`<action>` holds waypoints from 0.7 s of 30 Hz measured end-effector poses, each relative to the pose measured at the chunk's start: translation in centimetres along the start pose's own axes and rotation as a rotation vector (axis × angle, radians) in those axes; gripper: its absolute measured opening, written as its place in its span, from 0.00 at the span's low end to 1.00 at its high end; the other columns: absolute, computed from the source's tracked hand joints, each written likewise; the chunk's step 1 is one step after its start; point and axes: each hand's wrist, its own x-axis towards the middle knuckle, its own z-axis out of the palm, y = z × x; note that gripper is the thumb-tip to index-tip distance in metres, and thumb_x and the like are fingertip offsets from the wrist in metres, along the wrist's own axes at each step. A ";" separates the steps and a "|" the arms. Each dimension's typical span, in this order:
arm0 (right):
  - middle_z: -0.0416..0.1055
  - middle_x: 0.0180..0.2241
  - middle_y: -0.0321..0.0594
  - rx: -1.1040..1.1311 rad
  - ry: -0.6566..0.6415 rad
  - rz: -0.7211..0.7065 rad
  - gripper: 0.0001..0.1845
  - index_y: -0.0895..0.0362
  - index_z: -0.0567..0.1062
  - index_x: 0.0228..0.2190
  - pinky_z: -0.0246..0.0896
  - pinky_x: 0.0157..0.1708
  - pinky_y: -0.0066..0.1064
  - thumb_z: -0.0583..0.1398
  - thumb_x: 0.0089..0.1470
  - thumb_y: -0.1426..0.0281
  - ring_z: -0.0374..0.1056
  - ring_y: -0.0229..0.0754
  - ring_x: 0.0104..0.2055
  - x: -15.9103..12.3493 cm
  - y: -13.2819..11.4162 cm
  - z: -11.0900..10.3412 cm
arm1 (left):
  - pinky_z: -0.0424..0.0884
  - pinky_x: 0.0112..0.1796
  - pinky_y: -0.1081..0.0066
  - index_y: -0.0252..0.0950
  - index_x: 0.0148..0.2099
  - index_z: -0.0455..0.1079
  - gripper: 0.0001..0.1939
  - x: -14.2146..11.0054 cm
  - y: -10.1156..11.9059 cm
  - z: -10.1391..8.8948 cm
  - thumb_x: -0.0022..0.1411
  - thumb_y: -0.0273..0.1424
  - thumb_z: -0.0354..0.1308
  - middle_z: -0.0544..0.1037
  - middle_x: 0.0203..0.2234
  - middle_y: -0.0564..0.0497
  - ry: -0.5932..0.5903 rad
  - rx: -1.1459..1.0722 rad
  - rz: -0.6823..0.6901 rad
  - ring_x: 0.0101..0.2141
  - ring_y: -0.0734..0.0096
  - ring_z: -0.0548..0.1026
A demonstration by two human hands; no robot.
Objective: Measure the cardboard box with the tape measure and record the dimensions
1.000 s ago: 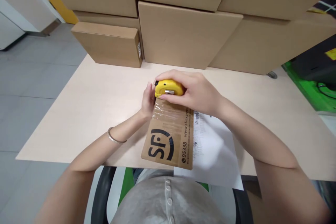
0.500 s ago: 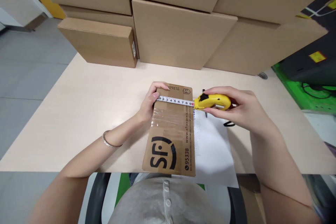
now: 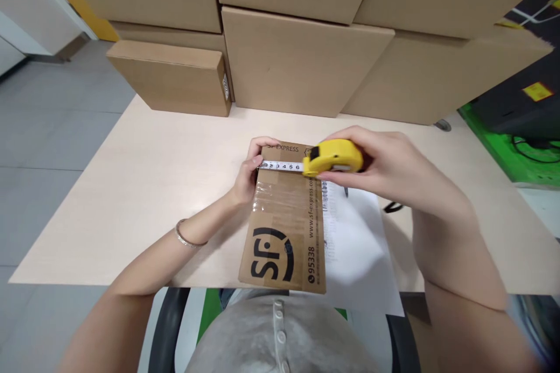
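A printed brown cardboard box (image 3: 284, 215) lies on the desk in front of me, with clear tape across its top. My left hand (image 3: 249, 173) wraps around its far left edge, the thumb pinning the metal end of the tape measure's blade (image 3: 282, 166) there. The white blade runs across the box top, with numbers up to 6 showing. In my right hand (image 3: 363, 154) is the yellow tape measure (image 3: 335, 156), its case over the box's far right part. That hand covers the box's far right corner.
A printed white sheet (image 3: 359, 250) lies right of and partly under the box, with a dark pen (image 3: 346, 192) and a black strap (image 3: 392, 207) nearby. Large cardboard boxes (image 3: 301, 64) wall off the desk's back. A flatter box (image 3: 175, 78) stands at back left.
My right hand has moved left with the tape measure, from the box's right edge to over its top. Less blade shows now. My left hand keeps its hold at the left edge.
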 end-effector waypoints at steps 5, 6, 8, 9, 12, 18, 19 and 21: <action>0.76 0.52 0.46 0.008 0.013 -0.112 0.20 0.52 0.73 0.48 0.71 0.42 0.42 0.68 0.58 0.57 0.76 0.53 0.47 2.9 -1.3 3.0 | 0.65 0.60 0.50 0.49 0.63 0.67 0.27 0.0 0.7 -0.6 0.69 0.54 0.51 0.76 0.54 0.48 0.027 0.031 -0.034 0.57 0.52 0.73; 0.76 0.53 0.47 0.043 0.059 -0.115 0.21 0.52 0.73 0.48 0.71 0.43 0.43 0.68 0.58 0.57 0.76 0.53 0.48 2.8 -1.1 3.2 | 0.63 0.62 0.50 0.50 0.65 0.66 0.28 -0.4 1.1 -0.9 0.70 0.55 0.49 0.75 0.57 0.47 0.063 0.069 -0.027 0.60 0.53 0.71; 0.76 0.51 0.46 0.165 0.158 -0.050 0.23 0.51 0.71 0.48 0.72 0.41 0.41 0.69 0.57 0.55 0.76 0.51 0.47 2.3 0.0 3.1 | 0.59 0.66 0.51 0.51 0.65 0.67 0.31 -1.9 2.2 -1.8 0.71 0.59 0.43 0.74 0.60 0.47 0.130 0.164 0.028 0.64 0.53 0.68; 0.77 0.47 0.43 0.251 0.201 0.021 0.23 0.50 0.70 0.47 0.72 0.37 0.39 0.69 0.57 0.53 0.76 0.48 0.41 1.9 0.8 2.9 | 0.59 0.66 0.51 0.51 0.65 0.68 0.34 -3.0 2.8 -2.3 0.70 0.61 0.40 0.74 0.60 0.46 0.145 0.210 0.068 0.64 0.53 0.67; 0.74 0.33 0.34 0.559 0.229 0.283 0.23 0.48 0.68 0.43 0.61 0.20 0.31 0.66 0.58 0.47 0.64 0.37 0.23 1.1 3.5 2.8 | 0.63 0.65 0.46 0.52 0.65 0.69 0.42 -7.1 4.6 -3.9 0.63 0.69 0.39 0.74 0.58 0.45 0.125 0.424 0.291 0.61 0.48 0.71; 0.62 0.24 0.29 0.886 0.088 0.384 0.24 0.51 0.71 0.36 0.47 0.12 0.26 0.69 0.54 0.46 0.50 0.32 0.19 0.4 5.3 3.5 | 0.68 0.65 0.45 0.44 0.75 0.58 0.64 -11.0 5.2 -5.3 0.40 0.62 0.74 0.64 0.65 0.38 -0.379 0.729 0.411 0.66 0.38 0.64; 0.62 0.24 0.29 0.878 0.111 0.381 0.23 0.51 0.71 0.36 0.47 0.12 0.25 0.69 0.55 0.47 0.50 0.31 0.18 0.0 5.0 3.1 | 0.70 0.64 0.46 0.43 0.74 0.59 0.62 -10.9 5.2 -5.0 0.42 0.61 0.74 0.64 0.65 0.38 -0.345 0.679 0.414 0.66 0.39 0.65; 0.63 0.25 0.30 0.820 0.201 0.382 0.22 0.51 0.72 0.37 0.46 0.11 0.24 0.69 0.56 0.47 0.52 0.31 0.18 -1.2 4.0 1.9 | 0.76 0.58 0.49 0.50 0.73 0.61 0.53 -10.7 5.4 -4.3 0.49 0.59 0.72 0.66 0.66 0.41 -0.226 0.501 0.379 0.61 0.44 0.72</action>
